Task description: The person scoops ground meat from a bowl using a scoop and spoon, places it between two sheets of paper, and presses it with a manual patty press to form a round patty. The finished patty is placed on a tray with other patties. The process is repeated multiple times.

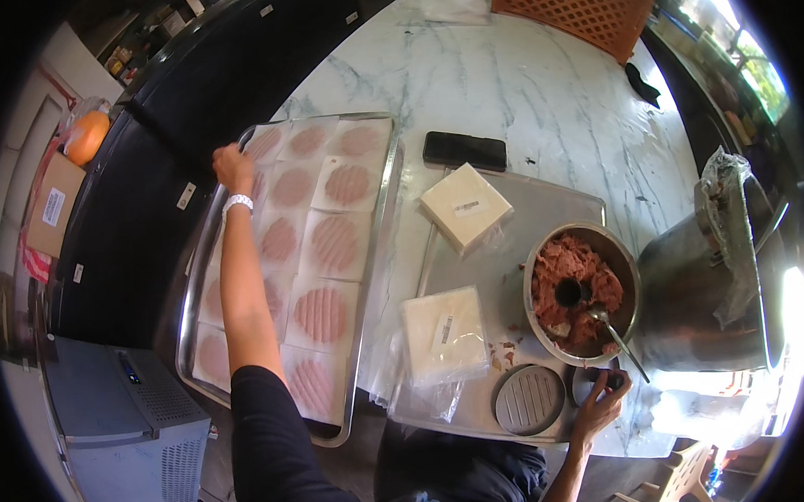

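My left hand (235,165) is at the far left corner of a metal tray (377,248), its fingers over the rim; what they hold cannot be told. Pressed meat patties (321,315) on white paper squares lie in rows on the tray. My right hand (600,403) grips the dark knob of a burger press lid (583,385). Beside it, a ridged round press base (529,400) rests on a flat metal sheet (508,247). Behind them stands a ring-shaped metal pan (531,299) of ground meat (575,265) with a spoon (621,346) in it.
Two packs of paper squares (467,205) and a black phone (465,150) lie near the middle. A large steel pot (702,287) stands at the right. An orange plastic basket (576,9) sits at the marble table's far end. A grey appliance (125,420) is at lower left.
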Action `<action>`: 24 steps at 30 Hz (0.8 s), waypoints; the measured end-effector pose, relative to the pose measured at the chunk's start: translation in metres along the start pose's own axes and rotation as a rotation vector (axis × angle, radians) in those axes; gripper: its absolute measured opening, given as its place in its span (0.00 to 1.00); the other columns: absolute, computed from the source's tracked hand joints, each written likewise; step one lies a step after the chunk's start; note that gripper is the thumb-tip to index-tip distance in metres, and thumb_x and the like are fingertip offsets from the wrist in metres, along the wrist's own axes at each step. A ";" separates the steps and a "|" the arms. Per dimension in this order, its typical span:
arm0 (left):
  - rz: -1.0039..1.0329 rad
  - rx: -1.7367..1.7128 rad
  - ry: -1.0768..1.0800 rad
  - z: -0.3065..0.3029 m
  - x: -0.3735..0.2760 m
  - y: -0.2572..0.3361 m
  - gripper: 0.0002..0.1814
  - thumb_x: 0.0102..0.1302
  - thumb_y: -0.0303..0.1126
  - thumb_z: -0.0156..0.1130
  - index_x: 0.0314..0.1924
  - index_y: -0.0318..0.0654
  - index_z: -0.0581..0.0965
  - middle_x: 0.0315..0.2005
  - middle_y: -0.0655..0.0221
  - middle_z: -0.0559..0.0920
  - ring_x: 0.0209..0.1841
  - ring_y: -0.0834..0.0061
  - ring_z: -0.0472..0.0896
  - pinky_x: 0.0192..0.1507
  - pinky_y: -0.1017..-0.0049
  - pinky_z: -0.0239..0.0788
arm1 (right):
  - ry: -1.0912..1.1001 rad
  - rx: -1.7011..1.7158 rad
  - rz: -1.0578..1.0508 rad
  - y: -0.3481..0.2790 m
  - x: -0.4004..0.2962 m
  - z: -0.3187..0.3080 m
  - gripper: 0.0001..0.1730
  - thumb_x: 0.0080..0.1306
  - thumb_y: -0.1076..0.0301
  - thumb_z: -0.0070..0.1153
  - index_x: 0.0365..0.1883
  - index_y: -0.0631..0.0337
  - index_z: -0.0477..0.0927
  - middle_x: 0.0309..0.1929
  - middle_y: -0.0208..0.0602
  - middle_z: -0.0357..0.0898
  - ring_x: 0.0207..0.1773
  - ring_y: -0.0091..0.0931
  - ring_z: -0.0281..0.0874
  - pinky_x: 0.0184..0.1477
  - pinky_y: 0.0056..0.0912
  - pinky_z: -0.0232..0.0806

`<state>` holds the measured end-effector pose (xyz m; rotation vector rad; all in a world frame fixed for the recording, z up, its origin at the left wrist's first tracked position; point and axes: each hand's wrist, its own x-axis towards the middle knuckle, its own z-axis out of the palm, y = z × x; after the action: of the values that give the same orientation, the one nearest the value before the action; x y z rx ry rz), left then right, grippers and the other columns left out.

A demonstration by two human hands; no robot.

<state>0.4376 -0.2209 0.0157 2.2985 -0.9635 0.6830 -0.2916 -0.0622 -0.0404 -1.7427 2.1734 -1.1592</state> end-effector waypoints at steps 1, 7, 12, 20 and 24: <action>0.098 -0.042 0.069 -0.016 -0.007 0.016 0.09 0.57 0.29 0.67 0.38 0.37 0.85 0.39 0.51 0.83 0.47 0.54 0.81 0.53 0.63 0.72 | -0.008 0.013 0.002 -0.003 0.001 0.000 0.15 0.72 0.69 0.53 0.54 0.63 0.68 0.39 0.46 0.81 0.37 0.39 0.83 0.37 0.39 0.74; 0.427 -0.717 -0.588 -0.135 -0.126 0.150 0.04 0.63 0.27 0.64 0.38 0.37 0.81 0.37 0.67 0.83 0.43 0.75 0.81 0.43 0.73 0.74 | -0.050 0.010 0.005 -0.010 0.004 -0.011 0.14 0.73 0.67 0.52 0.53 0.62 0.68 0.38 0.47 0.81 0.37 0.40 0.84 0.36 0.39 0.74; 0.871 -0.674 -0.928 -0.235 -0.263 0.171 0.13 0.60 0.38 0.69 0.37 0.36 0.79 0.38 0.65 0.80 0.44 0.65 0.81 0.48 0.69 0.73 | -0.181 -0.053 0.067 -0.022 0.006 -0.019 0.16 0.76 0.60 0.47 0.55 0.60 0.69 0.38 0.53 0.82 0.40 0.41 0.84 0.42 0.42 0.75; 0.956 -0.532 -0.747 -0.238 -0.333 0.161 0.09 0.54 0.23 0.63 0.36 0.36 0.74 0.36 0.65 0.75 0.37 0.70 0.79 0.38 0.72 0.74 | -0.200 -0.078 -0.073 -0.018 0.006 -0.020 0.17 0.74 0.58 0.50 0.55 0.57 0.70 0.36 0.49 0.83 0.36 0.41 0.83 0.36 0.45 0.69; 1.019 -0.510 -0.716 -0.246 -0.346 0.162 0.07 0.55 0.25 0.63 0.35 0.36 0.78 0.39 0.62 0.75 0.40 0.68 0.78 0.40 0.70 0.74 | -0.202 -0.088 -0.121 -0.023 0.004 -0.020 0.17 0.74 0.58 0.51 0.55 0.57 0.70 0.37 0.46 0.83 0.36 0.39 0.83 0.36 0.44 0.70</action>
<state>0.0445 0.0074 0.0212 1.4673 -2.3623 -0.1119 -0.2857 -0.0567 -0.0103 -1.9571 2.0544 -0.8784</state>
